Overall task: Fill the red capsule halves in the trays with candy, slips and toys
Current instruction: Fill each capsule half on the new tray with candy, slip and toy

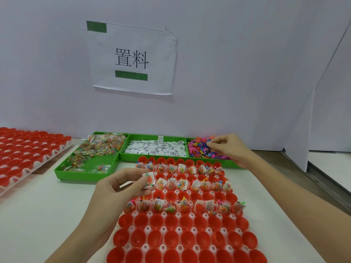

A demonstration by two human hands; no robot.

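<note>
A white tray of red capsule halves (186, 236) lies in front of me. Three of its far rows hold candy bags, slips and toys; the near rows are empty. My left hand (121, 184) hovers over the tray's left edge, pinching a candy bag with a white slip (149, 180). My right hand (230, 147) reaches into the green bin of coloured plastic toys (199, 149), fingertips pinched at a toy. Whether it grips one is unclear.
A green bin of candy bags (91, 158) and a green bin of white slips (157, 149) stand behind the tray. Another tray of empty red halves (24, 152) sits at the far left. A white wall with a paper sign (133, 57) backs the table.
</note>
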